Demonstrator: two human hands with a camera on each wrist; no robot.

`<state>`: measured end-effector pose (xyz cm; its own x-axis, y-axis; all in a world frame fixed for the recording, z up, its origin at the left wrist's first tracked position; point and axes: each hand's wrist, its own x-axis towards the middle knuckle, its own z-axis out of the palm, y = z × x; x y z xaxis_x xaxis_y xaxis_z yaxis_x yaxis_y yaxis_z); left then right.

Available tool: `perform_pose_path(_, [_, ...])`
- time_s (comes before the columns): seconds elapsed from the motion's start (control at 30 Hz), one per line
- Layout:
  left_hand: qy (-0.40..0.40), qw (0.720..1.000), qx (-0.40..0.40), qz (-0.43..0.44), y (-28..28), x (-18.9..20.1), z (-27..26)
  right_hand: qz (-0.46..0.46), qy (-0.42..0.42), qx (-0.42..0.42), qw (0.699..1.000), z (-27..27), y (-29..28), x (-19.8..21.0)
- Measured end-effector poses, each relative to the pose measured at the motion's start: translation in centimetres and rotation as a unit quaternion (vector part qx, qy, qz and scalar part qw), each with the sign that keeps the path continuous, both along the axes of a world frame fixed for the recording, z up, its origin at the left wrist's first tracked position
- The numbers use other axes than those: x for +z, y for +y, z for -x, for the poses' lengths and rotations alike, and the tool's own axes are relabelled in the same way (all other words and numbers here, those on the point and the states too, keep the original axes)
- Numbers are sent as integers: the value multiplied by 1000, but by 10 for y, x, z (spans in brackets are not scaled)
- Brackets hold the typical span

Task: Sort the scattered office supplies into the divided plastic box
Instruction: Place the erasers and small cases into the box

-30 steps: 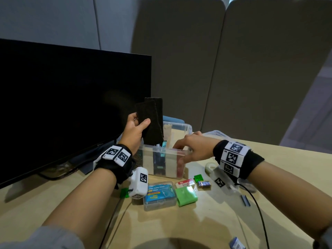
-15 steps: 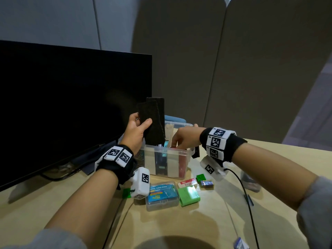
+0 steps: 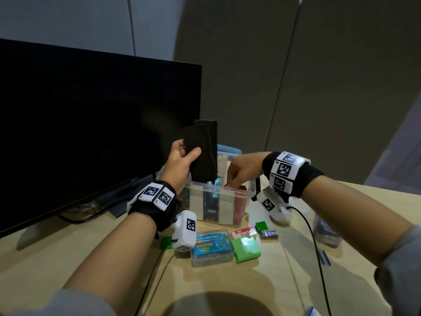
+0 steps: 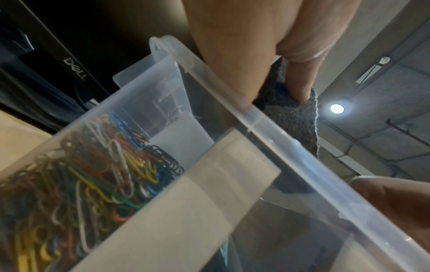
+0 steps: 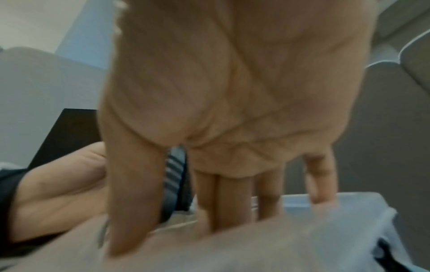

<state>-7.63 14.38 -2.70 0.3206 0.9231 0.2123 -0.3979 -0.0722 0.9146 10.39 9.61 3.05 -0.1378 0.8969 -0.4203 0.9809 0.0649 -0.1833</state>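
Supplies lay nearest me on the pale wooden tabletop (image 3: 68, 258): a clear plastic case of blue floss picks (image 3: 210, 247), a bright green rectangular pad (image 3: 247, 247) touching its right side, a small red-and-white packet (image 3: 242, 232) just behind the pad, and a tiny green block (image 3: 261, 226) with a small blue-labelled box (image 3: 270, 233) beside it. Another small green piece (image 3: 165, 242) sat under my left wrist camera.

Beyond these stood the divided clear plastic box (image 3: 218, 209), upright, with pale divider walls. In the left wrist view, one compartment held a heap of multicoloured paper clips (image 4: 93, 165).

My left hand (image 3: 180, 165) was raised above the box's left end, its grip clamped on a dark grey felt-like pad (image 3: 202, 151), thumb across the front face and fingers behind. The pad stood upright, its lower edge at or just inside the box rim; I could not tell which.

My right hand (image 3: 243, 169) reached down into the right side of the box, fingers (image 5: 232, 202) extended and its grip apart. The fingertips dipped past the rim near a red item (image 3: 238, 208) in the right compartment; whether they touched it, I could not tell.

Farthest back, a black Dell monitor (image 3: 91, 124) stood left, grey padded panels (image 3: 319, 87) behind.
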Motion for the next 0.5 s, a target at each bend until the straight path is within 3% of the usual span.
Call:
perform_pose_path(0.17, [-11,1000,1,2,1,1,0,79,68,4,995,-7,-4,9])
perform_pose_path(0.27, [-8,1000,-3,1,1,0,0,72,66,2,995,-11,-1,4])
perform_pose_path(0.4, [-8,1000,-3,6,0,0,0,53,-1,13,999,-11,0,-5])
perform_pose_path(0.5, [-6,1000,-1,7,1,1,0,-15,-71,27,997,-8,2,-13])
